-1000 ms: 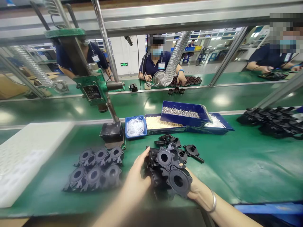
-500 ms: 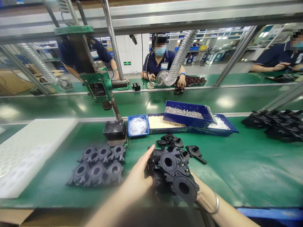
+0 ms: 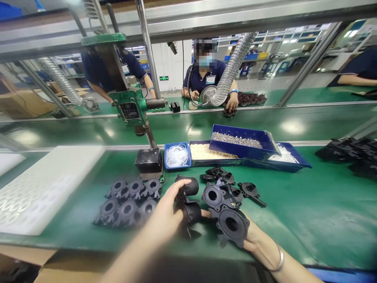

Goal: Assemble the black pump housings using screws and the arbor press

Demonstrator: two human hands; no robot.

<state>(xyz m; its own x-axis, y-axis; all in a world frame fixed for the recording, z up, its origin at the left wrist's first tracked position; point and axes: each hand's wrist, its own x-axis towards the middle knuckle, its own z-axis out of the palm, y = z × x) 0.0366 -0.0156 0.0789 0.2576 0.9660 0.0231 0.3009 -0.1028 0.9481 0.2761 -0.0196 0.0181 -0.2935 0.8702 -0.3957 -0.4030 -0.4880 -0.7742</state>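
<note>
My left hand grips a pair of black plastic housings, its thumb and fingers around their left side. My right hand, with a bracelet at the wrist, holds two more black round-flanged housings whose centre holes face me. A gap separates the two pairs, and a right fingertip shows between them. On the green bench left of my hands stand several matching housings in two rows. Just beyond the right hand's pair lie small black covers with spouts.
A hand press stands at back left, above a black block. Blue bins hold white rings, cream parts and screws. A white perforated sheet lies left. More black parts sit right. Co-workers work opposite.
The housings, bunched together before, are now two separate pairs, the left hand's moved leftward away from the right hand's. The whole view has shifted slightly, with the bench appearing further right.
</note>
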